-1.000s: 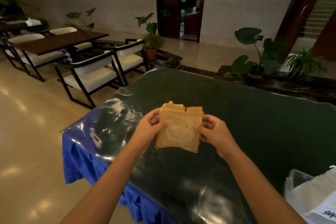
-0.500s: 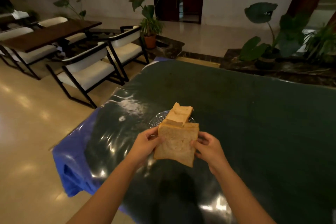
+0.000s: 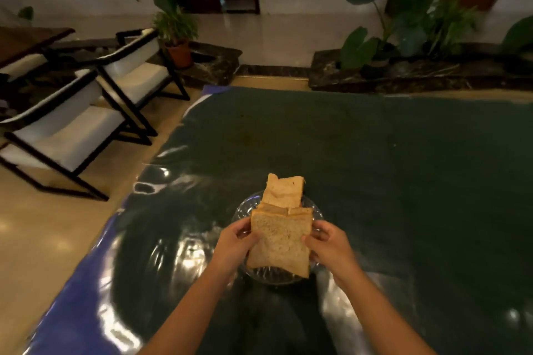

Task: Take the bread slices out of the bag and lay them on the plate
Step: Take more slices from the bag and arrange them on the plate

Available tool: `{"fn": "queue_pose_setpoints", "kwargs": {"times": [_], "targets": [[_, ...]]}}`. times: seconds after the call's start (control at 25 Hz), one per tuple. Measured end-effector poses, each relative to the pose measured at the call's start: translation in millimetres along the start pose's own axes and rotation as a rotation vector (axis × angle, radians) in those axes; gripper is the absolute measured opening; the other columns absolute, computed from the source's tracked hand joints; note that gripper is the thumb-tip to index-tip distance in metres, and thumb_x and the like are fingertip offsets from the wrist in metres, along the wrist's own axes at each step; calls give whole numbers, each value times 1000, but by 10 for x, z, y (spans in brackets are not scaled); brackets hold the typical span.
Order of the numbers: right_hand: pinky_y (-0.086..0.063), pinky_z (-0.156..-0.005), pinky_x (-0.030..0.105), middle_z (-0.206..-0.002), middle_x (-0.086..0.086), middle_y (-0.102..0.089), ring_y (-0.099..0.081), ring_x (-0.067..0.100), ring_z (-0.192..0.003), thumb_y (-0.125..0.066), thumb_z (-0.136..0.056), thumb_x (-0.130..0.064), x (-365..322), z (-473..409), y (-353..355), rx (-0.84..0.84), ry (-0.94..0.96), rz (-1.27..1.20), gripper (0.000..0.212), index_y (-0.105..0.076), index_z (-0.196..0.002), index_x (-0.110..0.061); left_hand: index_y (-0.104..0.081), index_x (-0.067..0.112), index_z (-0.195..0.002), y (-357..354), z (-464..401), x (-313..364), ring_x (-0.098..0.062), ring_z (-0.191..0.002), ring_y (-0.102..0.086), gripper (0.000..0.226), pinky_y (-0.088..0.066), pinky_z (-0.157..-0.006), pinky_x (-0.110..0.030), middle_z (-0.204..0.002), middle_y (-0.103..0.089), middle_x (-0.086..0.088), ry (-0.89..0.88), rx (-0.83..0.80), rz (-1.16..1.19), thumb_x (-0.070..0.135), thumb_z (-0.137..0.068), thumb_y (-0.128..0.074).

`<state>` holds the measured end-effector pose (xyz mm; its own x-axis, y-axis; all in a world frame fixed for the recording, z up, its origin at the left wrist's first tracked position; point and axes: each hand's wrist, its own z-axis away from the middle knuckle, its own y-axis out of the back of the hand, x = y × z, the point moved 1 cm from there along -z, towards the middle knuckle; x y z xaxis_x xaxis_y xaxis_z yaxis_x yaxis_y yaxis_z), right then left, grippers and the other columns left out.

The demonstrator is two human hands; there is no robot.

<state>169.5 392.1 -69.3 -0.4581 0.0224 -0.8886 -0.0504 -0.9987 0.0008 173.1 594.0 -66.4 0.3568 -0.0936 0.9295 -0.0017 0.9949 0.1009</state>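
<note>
I hold a stack of brown bread slices (image 3: pixel 279 242) upright between both hands, just above a clear glass plate (image 3: pixel 245 210). My left hand (image 3: pixel 235 248) grips the stack's left edge and my right hand (image 3: pixel 328 245) grips its right edge. One slice at the back (image 3: pixel 284 192) leans away from the stack, tipping over the far side of the plate. The plate sits on the dark green table and is mostly hidden by the bread and my hands. The bag is out of view.
The table (image 3: pixel 389 167) has a shiny plastic cover and a blue skirt (image 3: pixel 78 297) along its left edge. White chairs with black frames (image 3: pixel 66 135) stand to the left on the floor. Potted plants (image 3: pixel 403 23) line a stone ledge beyond the table.
My hands have brought the bread stack down over the glass plate, which has come into view. The back slice has tipped farther away from the stack. The bag at lower right has left the view.
</note>
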Motion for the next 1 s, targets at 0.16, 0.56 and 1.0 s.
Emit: {"fn": "queue_pose_setpoints", "kwargs": {"times": [0.16,0.56,1.0], "targets": [[-53,-64,27,-87,-5,-66,-64,10,-81,-59,-79,3,181,-218,-225,156,-19,-14,27,-62,-95,-19,-69,30,-98,79,-452,-206,-6,-78,-68,34,-54,-65,-22,-90,-73,8,22,-88,-73,2,-82,-60],[-55,-77,45,-93,4,-69,-67,22,-87,-60,-80,-5,475,-556,-484,333,4,92,25,-65,-103,-15,-64,15,-111,152,-869,-562,-6,-91,-63,28,-51,-77,-23,-98,-68,6,-25,-131,-205,5,-86,-59],[-39,-59,18,-81,-5,-63,-60,13,-79,-60,-81,-14,639,-550,-578,516,10,386,17,-68,-95,-18,-70,11,-89,127,-847,-652,-14,-74,-61,11,-42,-60,-8,-82,-65,-5,-230,45,-530,10,-78,-67]]}}
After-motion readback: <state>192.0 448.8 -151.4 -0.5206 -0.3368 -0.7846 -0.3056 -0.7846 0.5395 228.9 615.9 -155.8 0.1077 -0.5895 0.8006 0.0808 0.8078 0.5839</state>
